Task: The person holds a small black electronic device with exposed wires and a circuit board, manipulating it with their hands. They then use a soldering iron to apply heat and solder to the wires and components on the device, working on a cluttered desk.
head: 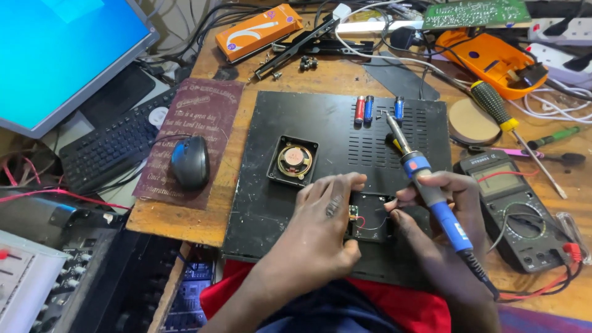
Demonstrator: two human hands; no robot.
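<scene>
Right hand (445,217) around soldering iron (427,185)

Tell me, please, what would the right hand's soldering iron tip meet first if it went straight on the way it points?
The right hand holds the soldering iron with its tip aimed up and away, toward the far edge of the black panel. The blue battery lies nearest that line, probably first, though the tip's height above the panel is unclear.

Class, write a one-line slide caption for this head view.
Right hand holds a blue soldering iron, tip up, while left hand steadies a small black module.
</scene>
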